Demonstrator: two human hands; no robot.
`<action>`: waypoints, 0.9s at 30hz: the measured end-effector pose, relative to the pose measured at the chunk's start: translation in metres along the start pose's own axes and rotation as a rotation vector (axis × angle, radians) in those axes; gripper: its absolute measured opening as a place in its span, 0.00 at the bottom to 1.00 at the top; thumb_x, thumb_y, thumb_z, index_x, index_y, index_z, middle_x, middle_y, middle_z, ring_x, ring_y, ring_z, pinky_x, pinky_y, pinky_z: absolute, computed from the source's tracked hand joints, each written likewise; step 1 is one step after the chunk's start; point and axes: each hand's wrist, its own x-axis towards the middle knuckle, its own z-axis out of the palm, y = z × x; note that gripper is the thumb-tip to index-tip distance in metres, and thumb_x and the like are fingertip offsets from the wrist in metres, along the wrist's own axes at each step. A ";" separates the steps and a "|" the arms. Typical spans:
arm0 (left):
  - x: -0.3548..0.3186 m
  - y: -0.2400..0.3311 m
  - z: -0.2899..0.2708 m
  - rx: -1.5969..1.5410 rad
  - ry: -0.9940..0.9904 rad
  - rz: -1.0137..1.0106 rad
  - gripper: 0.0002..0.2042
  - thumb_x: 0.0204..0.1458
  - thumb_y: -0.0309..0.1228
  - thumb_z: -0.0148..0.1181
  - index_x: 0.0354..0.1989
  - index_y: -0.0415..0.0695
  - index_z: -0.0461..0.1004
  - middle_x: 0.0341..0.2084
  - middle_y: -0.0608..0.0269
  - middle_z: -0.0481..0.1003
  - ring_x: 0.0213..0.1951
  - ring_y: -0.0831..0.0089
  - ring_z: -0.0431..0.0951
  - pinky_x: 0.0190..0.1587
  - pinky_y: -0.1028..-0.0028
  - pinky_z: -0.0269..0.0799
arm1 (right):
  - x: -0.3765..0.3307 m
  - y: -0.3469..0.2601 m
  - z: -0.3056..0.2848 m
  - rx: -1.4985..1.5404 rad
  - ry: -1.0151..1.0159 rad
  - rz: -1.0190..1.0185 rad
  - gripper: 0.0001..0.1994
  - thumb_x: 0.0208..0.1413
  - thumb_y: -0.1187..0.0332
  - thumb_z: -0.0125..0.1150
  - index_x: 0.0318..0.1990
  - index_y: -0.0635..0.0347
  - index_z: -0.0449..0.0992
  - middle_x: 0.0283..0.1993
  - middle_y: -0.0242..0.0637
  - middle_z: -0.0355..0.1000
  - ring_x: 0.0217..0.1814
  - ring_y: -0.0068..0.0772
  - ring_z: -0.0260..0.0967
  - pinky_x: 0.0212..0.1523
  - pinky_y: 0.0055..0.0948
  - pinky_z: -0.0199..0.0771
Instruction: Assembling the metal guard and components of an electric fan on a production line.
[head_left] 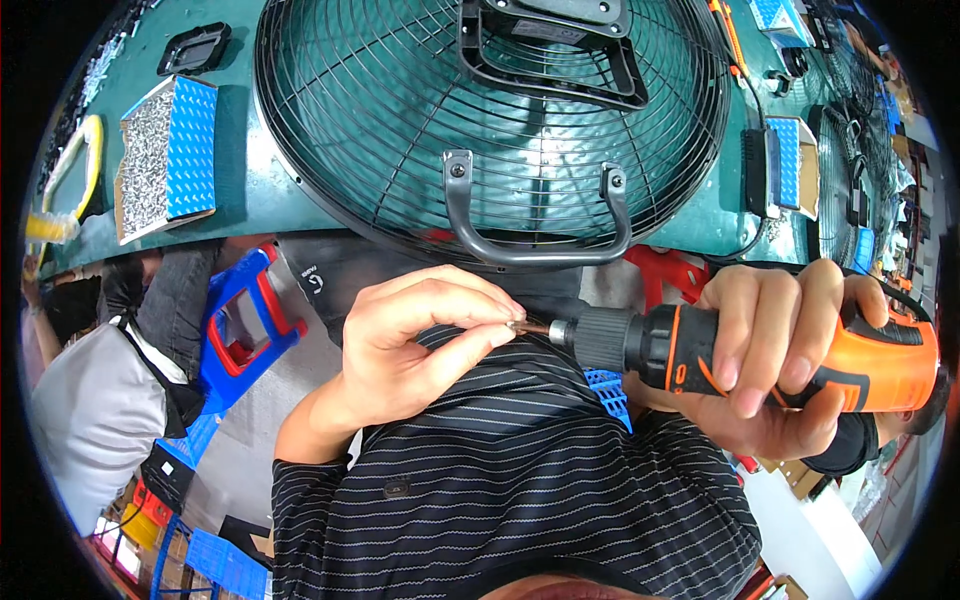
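Note:
My right hand (775,340) is wrapped around an orange and black power drill (885,368) held level, its chuck facing left. From the chuck sticks a thin driver bit (537,328). Thumb and fingertips of my left hand (415,340) pinch a tiny metal piece, apparently a screw (516,324), at the bit's tip. Both hands are in front of my striped shirt, just off the table's near edge. Beyond them lies a large round black fan (400,150) with a wire guard. A black U-shaped handle (540,252) is fixed at its near rim.
On the green table (235,130), left of the fan, stands an open blue box (190,150) of small screws, with a black plastic tray (195,48) behind. Another blue carton (790,165) sits at right. A blue and red stool (235,320) and a seated person (105,410) are at left.

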 end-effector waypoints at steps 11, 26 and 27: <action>0.002 0.003 -0.005 0.020 -0.141 -0.044 0.10 0.46 0.14 0.67 0.37 0.36 0.78 0.33 0.51 0.82 0.35 0.66 0.84 0.38 0.71 0.81 | 0.007 0.003 -0.015 0.040 -0.168 0.112 0.28 0.50 0.71 0.63 0.57 0.65 0.58 0.30 0.34 0.69 0.19 0.22 0.72 0.22 0.20 0.80; -0.014 -0.009 0.000 -0.471 -0.051 -0.362 0.10 0.54 0.10 0.57 0.44 0.30 0.75 0.37 0.45 0.80 0.41 0.61 0.84 0.43 0.69 0.82 | 0.006 0.015 -0.021 0.051 -0.200 0.153 0.28 0.51 0.71 0.62 0.57 0.66 0.58 0.31 0.36 0.70 0.19 0.24 0.74 0.22 0.19 0.81; -0.015 -0.010 0.001 -0.467 -0.063 -0.357 0.11 0.54 0.10 0.57 0.45 0.30 0.75 0.37 0.45 0.80 0.42 0.61 0.84 0.44 0.68 0.82 | 0.006 0.016 -0.022 0.053 -0.194 0.155 0.27 0.51 0.71 0.62 0.57 0.66 0.58 0.31 0.35 0.69 0.19 0.23 0.73 0.22 0.19 0.81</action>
